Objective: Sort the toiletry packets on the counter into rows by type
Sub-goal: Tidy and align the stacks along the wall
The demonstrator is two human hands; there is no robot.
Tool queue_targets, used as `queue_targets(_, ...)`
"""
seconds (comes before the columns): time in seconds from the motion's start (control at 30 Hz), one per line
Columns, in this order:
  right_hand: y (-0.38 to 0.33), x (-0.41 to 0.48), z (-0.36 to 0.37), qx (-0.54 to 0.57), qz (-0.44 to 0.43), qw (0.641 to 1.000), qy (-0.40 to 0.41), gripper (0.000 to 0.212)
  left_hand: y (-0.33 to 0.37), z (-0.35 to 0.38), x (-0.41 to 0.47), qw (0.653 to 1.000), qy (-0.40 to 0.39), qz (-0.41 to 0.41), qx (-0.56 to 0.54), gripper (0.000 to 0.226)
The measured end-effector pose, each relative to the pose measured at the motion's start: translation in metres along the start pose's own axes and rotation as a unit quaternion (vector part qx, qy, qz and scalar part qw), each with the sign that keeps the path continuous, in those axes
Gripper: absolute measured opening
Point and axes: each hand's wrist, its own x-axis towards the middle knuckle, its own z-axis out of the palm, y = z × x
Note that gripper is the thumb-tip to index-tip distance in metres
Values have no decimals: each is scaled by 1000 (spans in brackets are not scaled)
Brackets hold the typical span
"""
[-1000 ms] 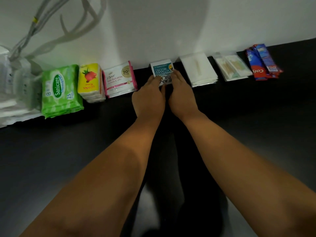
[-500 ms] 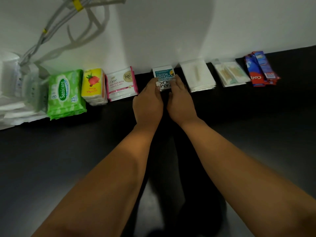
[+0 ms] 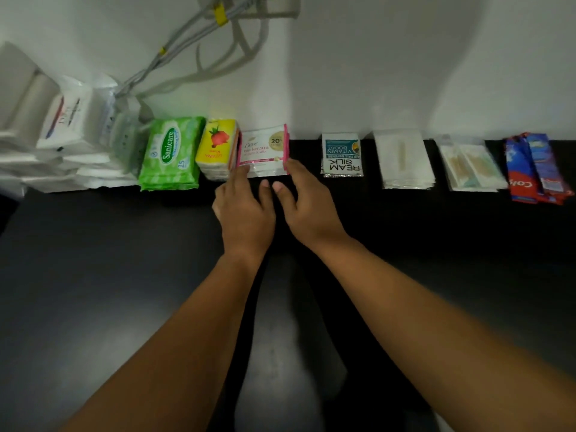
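Sanicare: green pack (image 3: 170,152) | Dove: pink sachet (image 3: 263,151) | VITAMIN BOOST: teal sachet (image 3: 342,154)

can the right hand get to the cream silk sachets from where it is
Probably yes: the right hand sits at the Dove packet, and only bare counter separates it from the Cream Silk sachets.

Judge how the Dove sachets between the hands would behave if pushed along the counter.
The Dove sachets look thin and glossy: probably light, floppy, slippery. They seem stacked, so pushing may fan them unless the left hand and right hand square both sides. Lying flat, they should not roll.
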Motion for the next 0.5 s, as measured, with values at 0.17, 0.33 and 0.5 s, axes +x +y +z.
queue_targets(0.17, 16, 34, 21, -52, -18, 998, 20, 53, -2, 12, 8, 995, -18, 6, 98, 51)
queue_targets(0.33, 31, 43, 35, -102, -49, 993, 40, 43, -6, 19, 12, 985, -29, 10, 170, 54)
queue_targets(0.5, 23, 40, 33, -147, -20, 989, 17, 50, -8, 21, 15, 982, -35, 16, 187, 55)
